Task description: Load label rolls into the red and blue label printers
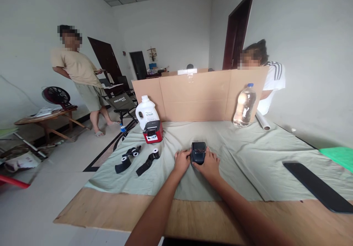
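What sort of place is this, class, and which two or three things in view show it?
Probably a makeshift workspace in a plain indoor room: a pale green cloth covers much of the wooden tabletop, a cardboard panel stands along its far side, and an electric fan sits off to the left.

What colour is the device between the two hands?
The device is near-black, seen in the head view.

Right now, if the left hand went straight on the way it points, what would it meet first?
Probably the black device; the left hand appears right beside it, though exact contact is unclear.
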A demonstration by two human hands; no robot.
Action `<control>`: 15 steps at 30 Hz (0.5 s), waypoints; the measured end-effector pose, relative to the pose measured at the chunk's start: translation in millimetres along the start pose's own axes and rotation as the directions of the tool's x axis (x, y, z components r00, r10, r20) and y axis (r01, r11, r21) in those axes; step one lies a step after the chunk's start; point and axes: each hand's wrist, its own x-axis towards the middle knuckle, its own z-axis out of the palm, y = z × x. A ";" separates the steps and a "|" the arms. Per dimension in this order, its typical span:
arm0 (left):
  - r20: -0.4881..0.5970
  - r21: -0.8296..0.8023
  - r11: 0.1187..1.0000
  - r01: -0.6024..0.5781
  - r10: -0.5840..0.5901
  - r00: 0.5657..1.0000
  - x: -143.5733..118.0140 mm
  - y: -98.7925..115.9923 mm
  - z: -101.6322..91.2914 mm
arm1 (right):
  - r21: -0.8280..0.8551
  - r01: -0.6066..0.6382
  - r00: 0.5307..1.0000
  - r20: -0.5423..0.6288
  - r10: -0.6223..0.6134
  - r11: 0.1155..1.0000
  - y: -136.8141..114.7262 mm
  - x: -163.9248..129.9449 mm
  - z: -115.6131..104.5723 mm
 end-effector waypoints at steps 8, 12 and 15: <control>0.080 0.123 0.984 -0.125 0.116 0.990 7.8 -15.5 -0.9 | 0.000 -0.082 0.994 0.072 0.082 0.997 -5.9 2.6 -4.7; 0.099 0.153 0.972 -0.179 0.165 0.981 8.8 -20.8 0.0 | 0.002 -0.076 0.995 0.069 0.075 0.997 -6.1 2.4 -4.5; 0.096 0.159 0.969 -0.186 0.173 0.980 9.0 -21.1 1.6 | -0.002 -0.091 0.993 0.074 0.091 0.996 -4.9 2.7 -4.9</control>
